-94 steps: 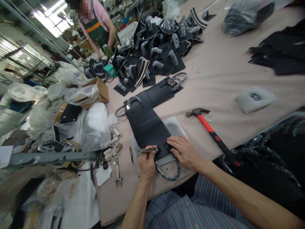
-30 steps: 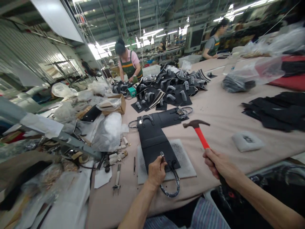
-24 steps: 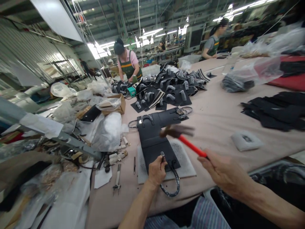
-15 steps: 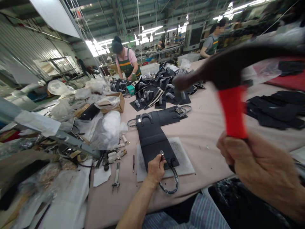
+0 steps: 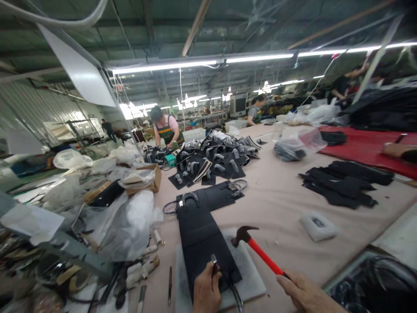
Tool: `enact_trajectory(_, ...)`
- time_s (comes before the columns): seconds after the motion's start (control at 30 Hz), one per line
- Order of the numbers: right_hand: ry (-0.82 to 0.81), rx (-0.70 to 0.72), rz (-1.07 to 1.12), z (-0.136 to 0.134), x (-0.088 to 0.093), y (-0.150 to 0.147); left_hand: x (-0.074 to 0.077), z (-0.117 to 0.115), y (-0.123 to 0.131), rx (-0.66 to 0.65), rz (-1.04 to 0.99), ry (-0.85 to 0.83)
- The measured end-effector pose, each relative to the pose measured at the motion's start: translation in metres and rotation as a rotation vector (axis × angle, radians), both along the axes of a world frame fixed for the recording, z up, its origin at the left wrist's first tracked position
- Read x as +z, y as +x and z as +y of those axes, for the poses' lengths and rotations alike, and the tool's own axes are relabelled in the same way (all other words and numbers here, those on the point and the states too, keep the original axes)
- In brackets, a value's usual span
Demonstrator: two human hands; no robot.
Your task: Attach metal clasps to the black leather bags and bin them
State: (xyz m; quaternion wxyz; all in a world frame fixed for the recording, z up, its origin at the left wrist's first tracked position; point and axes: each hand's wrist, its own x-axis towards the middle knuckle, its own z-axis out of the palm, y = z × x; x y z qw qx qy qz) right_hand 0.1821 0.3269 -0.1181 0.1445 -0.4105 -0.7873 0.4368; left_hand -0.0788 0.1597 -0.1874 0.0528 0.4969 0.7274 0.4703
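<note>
My right hand [image 5: 301, 288] is closed round the lower handle of a claw hammer [image 5: 265, 257] with a red shaft and dark head. The hammer head is just above the white slab [image 5: 256, 278], to the right of my other hand. My left hand [image 5: 207, 288] is closed in a pinch on a short metal punch [image 5: 214, 261], held upright over a black bag panel [image 5: 200, 234]. Its lower tip is hidden by my fingers. The panel lies partly on the slab, and a wrapped bag handle [image 5: 236, 295] extends from its near end.
Black panels with wrapped handles [image 5: 208, 161] are heaped at the back, near a co-worker [image 5: 167, 129]. Plastic bags [image 5: 130, 226] and a cardboard box [image 5: 153, 178] crowd the left. Black pieces [image 5: 339, 182] and a small white block [image 5: 318, 225] lie right. A thin rod [image 5: 170, 284] lies near the slab.
The hammer has come down from high in front of the camera to near the slab. My left hand still holds the punch on the panel. The view has tilted upward.
</note>
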Motion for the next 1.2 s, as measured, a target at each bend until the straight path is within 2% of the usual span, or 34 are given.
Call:
enact_trajectory(0.07,-0.106,-0.083,-0.034,0.018,-0.026,0.003,-0.001,0.001,-0.001,-0.003,-0.002,0.019)
enact_trajectory(0.13,-0.121,-0.127,-0.122,0.033,-0.042,0.011,0.004,0.0,0.0,-0.004,-0.004,0.016)
enact_trajectory(0.2,0.065,-0.126,-0.246,0.04,-0.046,0.015,0.012,-0.002,0.002,-0.008,-0.007,-0.005)
enact_trajectory(0.27,0.401,-0.136,-0.352,0.038,-0.043,0.009,0.019,-0.003,0.003,-0.012,-0.023,-0.04)
enact_trajectory(0.33,0.658,-0.064,-0.294,0.025,-0.037,-0.01,0.024,-0.003,0.004,-0.007,-0.042,-0.072)
enact_trajectory(0.37,0.713,0.005,-0.209,0.016,-0.035,-0.024,0.025,-0.004,0.005,-0.002,-0.052,-0.084)
enact_trajectory(0.43,0.708,0.166,-0.033,-0.007,-0.034,-0.054,0.027,-0.004,0.007,0.006,-0.078,-0.1)
enact_trajectory(0.5,0.679,0.27,0.044,-0.03,-0.038,-0.08,0.028,-0.004,0.007,0.017,-0.139,-0.106)
enact_trajectory(0.57,0.671,0.279,0.036,-0.046,-0.045,-0.096,0.03,-0.001,0.004,0.049,-0.284,-0.083)
enact_trajectory(0.63,0.672,0.255,0.015,-0.053,-0.051,-0.101,0.034,0.003,-0.006,0.127,-0.54,0.023)
enact_trajectory(0.7,0.67,0.256,0.004,-0.053,-0.055,-0.101,0.039,0.002,-0.022,0.23,-0.805,0.179)
enact_trajectory(0.77,0.674,0.27,-0.01,-0.051,-0.055,-0.098,0.046,-0.007,-0.044,0.316,-0.927,0.25)
enact_trajectory(0.83,0.68,0.273,-0.019,-0.051,-0.055,-0.097,0.051,-0.027,-0.066,0.369,-0.84,0.131)
enact_trajectory(0.97,0.688,0.27,-0.011,-0.052,-0.06,-0.098,0.056,-0.084,-0.101,0.497,-0.251,-0.353)
enact_trajectory(1.07,0.685,0.267,-0.006,-0.052,-0.067,-0.099,0.055,-0.116,-0.109,0.6,0.089,-0.671)
enact_trajectory(1.13,0.682,0.264,0.002,-0.051,-0.071,-0.099,0.054,-0.126,-0.106,0.66,0.188,-0.769)
enact_trajectory(1.2,0.682,0.262,0.011,-0.051,-0.074,-0.1,0.054,-0.125,-0.1,0.673,0.277,-0.772)
